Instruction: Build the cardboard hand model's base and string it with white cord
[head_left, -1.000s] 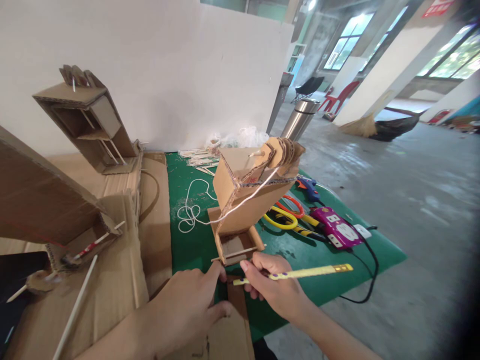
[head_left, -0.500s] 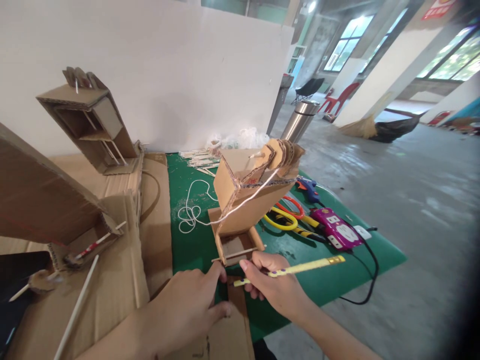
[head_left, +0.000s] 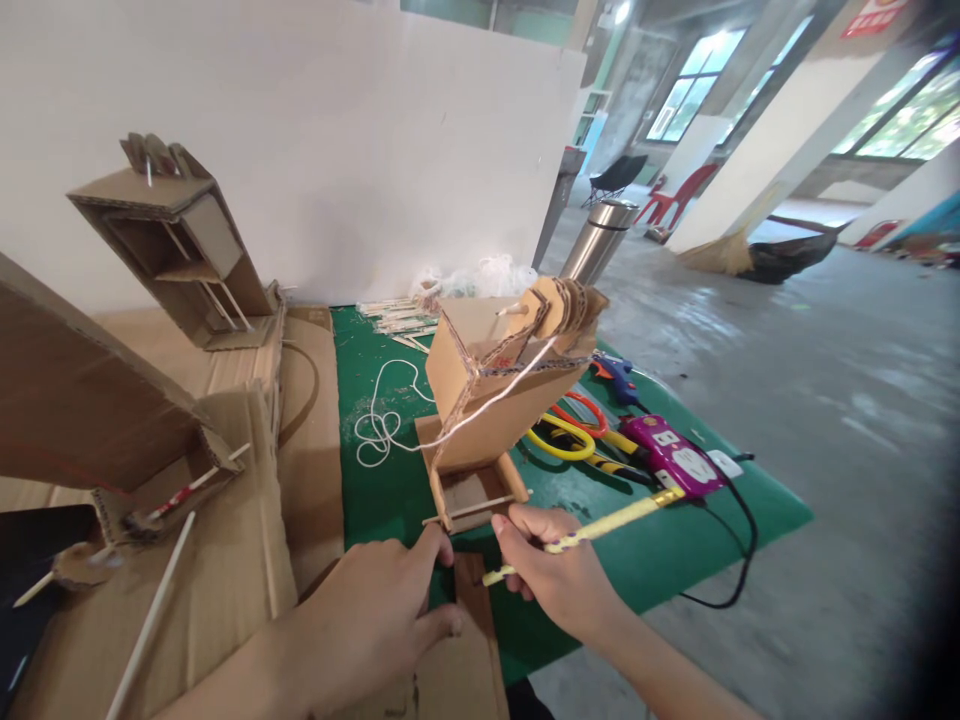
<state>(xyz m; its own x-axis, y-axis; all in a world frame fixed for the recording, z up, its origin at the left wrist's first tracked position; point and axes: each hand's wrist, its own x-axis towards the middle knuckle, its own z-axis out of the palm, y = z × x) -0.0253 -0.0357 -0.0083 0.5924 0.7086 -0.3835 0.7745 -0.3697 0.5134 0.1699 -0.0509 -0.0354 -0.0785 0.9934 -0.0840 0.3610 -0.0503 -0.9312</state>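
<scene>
In my right hand [head_left: 551, 560] is a yellow pencil with dark dots [head_left: 615, 524], held near its lower end, its gold-banded end pointing up and right. My left hand [head_left: 397, 590] lies with the thumb apart from the fingers and holds nothing. Its index fingertip is by the front left corner of a cardboard model [head_left: 480, 430], and whether they touch I cannot tell. This model has a tilted box with round cardboard discs on top and a thin stick across its open base. Beneath my left hand, a cardboard piece [head_left: 474, 610] reaches the pencil's lower end.
White string [head_left: 379, 440] trails from the model over the green tabletop [head_left: 757, 515]. Scissors [head_left: 562, 440], a glue gun [head_left: 616, 378], a purple power strip [head_left: 679, 462] and a steel flask [head_left: 600, 240] are at the right. Other cardboard models [head_left: 180, 250] stand left.
My right hand has shifted slightly right with the pencil, whose lower end moved right and down while its upper end rose. My left hand and the cardboard model stay put.
</scene>
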